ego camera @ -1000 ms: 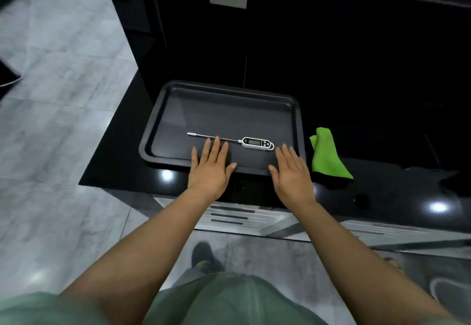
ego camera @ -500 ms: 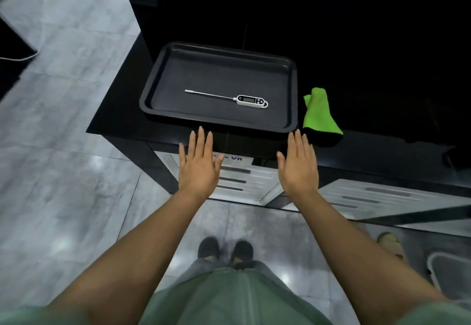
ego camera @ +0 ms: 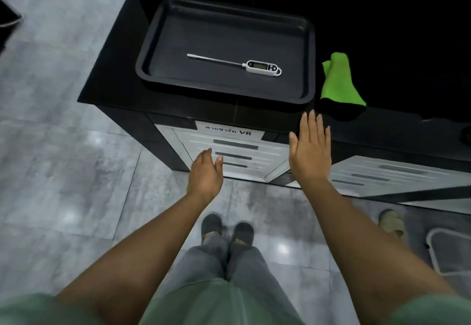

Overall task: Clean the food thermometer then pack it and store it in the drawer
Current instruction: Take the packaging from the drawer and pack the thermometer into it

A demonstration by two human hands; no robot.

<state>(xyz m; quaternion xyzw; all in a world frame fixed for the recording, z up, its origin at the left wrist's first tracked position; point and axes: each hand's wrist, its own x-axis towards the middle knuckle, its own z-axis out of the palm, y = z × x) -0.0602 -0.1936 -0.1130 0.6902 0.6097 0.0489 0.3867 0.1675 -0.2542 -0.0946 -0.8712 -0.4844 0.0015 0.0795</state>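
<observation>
A white food thermometer with a thin metal probe pointing left lies in a black tray on a black counter. A green cloth lies on the counter just right of the tray. Below the counter edge is a white drawer unit with dark handle slots and a paper label. My left hand hangs in front of the drawers, fingers loosely curled, holding nothing. My right hand is flat and open with fingers up, just below the tray's front right corner, and holds nothing.
A second white drawer unit stands to the right under the counter. Grey tiled floor lies to the left and below. My feet are close to the cabinet. A sandal and a white bin rim sit at the lower right.
Both hands have drawn back from the tray's front edge and dropped below the counter in front of the drawers. The view has tilted downward. The thermometer and cloth have not moved.
</observation>
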